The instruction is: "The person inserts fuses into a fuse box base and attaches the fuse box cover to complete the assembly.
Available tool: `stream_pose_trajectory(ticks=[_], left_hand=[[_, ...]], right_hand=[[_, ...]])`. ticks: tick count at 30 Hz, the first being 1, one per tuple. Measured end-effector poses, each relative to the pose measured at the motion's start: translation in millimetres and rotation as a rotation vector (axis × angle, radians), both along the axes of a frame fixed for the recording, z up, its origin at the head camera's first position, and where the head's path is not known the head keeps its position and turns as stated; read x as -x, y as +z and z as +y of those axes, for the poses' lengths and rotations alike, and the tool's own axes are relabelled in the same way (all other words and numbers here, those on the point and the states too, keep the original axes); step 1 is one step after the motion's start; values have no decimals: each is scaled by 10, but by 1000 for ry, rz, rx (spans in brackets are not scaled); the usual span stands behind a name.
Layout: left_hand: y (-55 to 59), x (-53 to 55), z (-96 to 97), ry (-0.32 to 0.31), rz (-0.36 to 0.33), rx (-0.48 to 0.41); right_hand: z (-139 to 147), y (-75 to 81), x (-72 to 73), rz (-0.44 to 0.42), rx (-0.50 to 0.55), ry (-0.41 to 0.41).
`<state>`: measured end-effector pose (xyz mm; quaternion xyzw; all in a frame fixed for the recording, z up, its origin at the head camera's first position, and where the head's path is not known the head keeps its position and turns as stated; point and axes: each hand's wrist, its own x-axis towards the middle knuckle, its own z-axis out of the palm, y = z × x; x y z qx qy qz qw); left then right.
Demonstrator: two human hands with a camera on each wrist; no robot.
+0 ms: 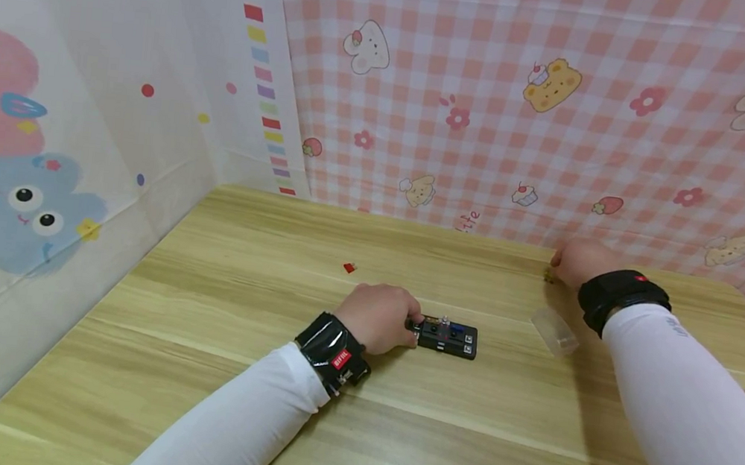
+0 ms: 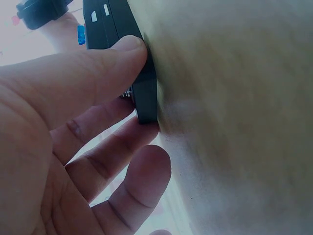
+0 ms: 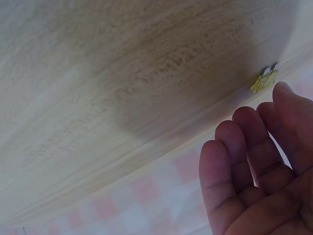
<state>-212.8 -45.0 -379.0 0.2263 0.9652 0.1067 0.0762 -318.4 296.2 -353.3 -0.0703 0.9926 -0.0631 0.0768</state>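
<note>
The step in hand looks like fetching the yellow piece (image 3: 264, 81) near the tabletop's (image 1: 204, 306) far edge, which calls for a fine pinch. Beside it, the right hand (image 1: 581, 262) bends its fingers loosely, grip narrow and empty; mid-tabletop, the left hand (image 1: 380, 319) pinches the black panel's (image 1: 449, 342) left end.

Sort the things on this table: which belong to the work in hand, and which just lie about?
Likely in the work:
black device, gripped by the left hand
small yellow piece, beside the right hand

Apparently just lying about:
small red piece, untouched
clear plastic container, untouched
</note>
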Motion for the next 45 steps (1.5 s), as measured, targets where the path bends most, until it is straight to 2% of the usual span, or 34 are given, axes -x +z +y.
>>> stream_pose_trajectory(ticks=[8,19,36,45], left_hand=[[0,3,2,1,-1,-1],[-4,2,2,5,-6,-3],[-9,0,-4,-2,6,7],[1,3,-2,-9,8,4]], right_hand=[[21,-89,84,13,-11,20],[-7,-73,25,53,-47,106],[-74,-88,43,7,-70,51],[-71,-80,26,21,-71,59]])
